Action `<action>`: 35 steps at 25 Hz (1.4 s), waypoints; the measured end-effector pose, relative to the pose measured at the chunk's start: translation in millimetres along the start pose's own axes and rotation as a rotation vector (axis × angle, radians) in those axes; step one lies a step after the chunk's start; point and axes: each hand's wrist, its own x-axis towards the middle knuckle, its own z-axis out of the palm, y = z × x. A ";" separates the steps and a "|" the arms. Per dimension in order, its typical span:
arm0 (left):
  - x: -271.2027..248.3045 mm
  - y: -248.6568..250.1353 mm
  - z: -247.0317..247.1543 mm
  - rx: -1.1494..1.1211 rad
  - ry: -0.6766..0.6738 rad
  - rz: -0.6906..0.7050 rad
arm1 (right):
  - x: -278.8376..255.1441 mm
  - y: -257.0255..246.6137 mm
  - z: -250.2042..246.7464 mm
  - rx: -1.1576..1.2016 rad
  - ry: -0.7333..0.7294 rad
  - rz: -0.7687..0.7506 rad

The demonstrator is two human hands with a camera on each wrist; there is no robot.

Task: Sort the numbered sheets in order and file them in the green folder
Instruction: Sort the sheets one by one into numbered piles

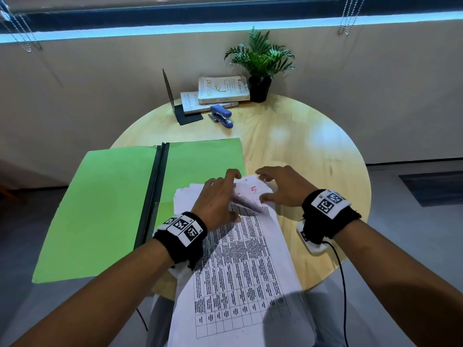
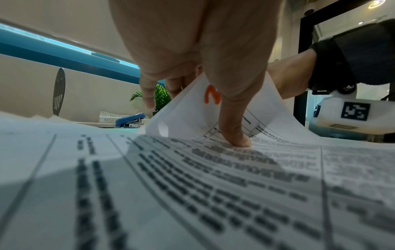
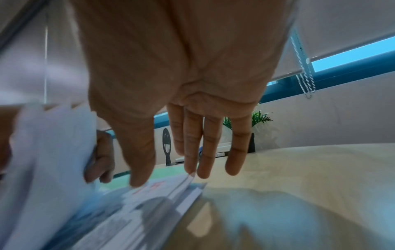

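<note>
An office setting is suggested. At the upper middle of the head view, a stapler (image 1: 221, 115), stacked books (image 1: 218, 93), a bookend (image 1: 172, 98) and a potted plant (image 1: 259, 63) are set on a round wooden bench (image 1: 300, 146). Roller blinds (image 1: 225, 3) are seen along the top.

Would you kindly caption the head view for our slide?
Left hand lifts sheet corners from the paper stack while the right hand hovers open beside the open green folder.

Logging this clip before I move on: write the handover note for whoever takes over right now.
Left hand: bends up the top sheet, thumb pressing the stack.
Right hand: open, fingers over the stack's far corner, holding nothing.
Folder: lies open left of the stack, no sheets filed in it.
Done: folder opened.
Left: finish ordering the sheets, file them.
</note>
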 end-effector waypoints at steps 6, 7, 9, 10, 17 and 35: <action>-4.5 -0.2 0.5 0.033 -0.022 -0.031 | 1.2 -1.4 15.7 -0.132 -0.018 -0.006; -4.7 -1.3 1.5 0.020 -0.018 -0.036 | 1.8 -0.9 15.5 -0.122 -0.002 0.004; -4.7 -4.6 4.0 -0.023 -0.017 -0.046 | 1.9 -2.5 13.7 -0.133 0.011 0.009; -4.8 -6.3 4.9 -0.049 -0.017 -0.048 | 1.9 -3.3 12.9 -0.150 0.012 0.005; -4.0 -8.2 4.9 -0.088 -0.010 -0.067 | -9.8 -22.2 0.0 0.269 0.108 -0.059; -6.5 -17.0 6.1 0.048 -0.022 -0.022 | -6.9 -22.7 5.5 0.354 0.105 0.108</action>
